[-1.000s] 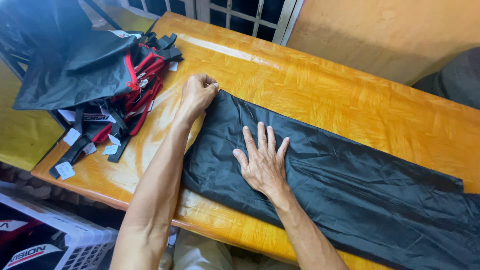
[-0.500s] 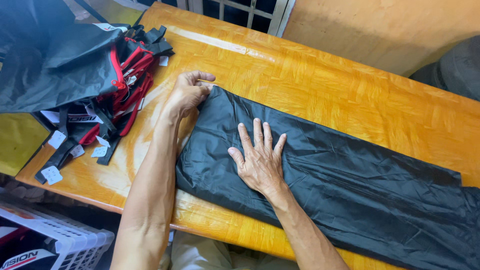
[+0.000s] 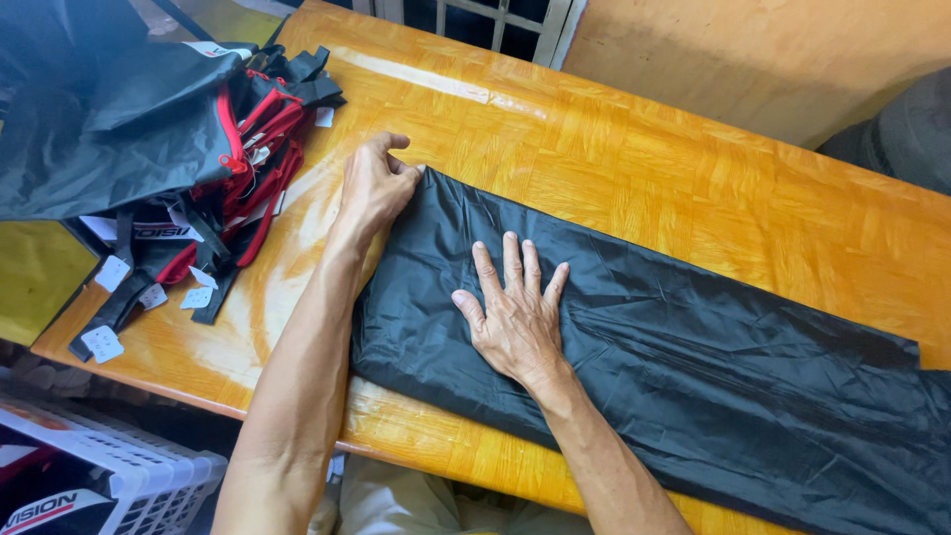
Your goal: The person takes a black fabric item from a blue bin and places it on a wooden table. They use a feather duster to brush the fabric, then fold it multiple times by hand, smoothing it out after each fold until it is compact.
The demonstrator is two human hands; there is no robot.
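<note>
Two hands [image 3: 374, 186] [image 3: 515, 319] on black garment [image 3: 693, 367], strap pile [image 3: 208, 188] beside, white basket [image 3: 129, 485] below

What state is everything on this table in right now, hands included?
Black fabric: folded into a long strip, flat on the table, wrinkled.
Left hand: curled, gripping the fabric's corner.
Right hand: open, fingers spread, pressing flat on the fabric.
Pile of black and red items: heaped, with white tags hanging loose.
Table: glossy wood.
Basket: white, under the table's edge.
</note>
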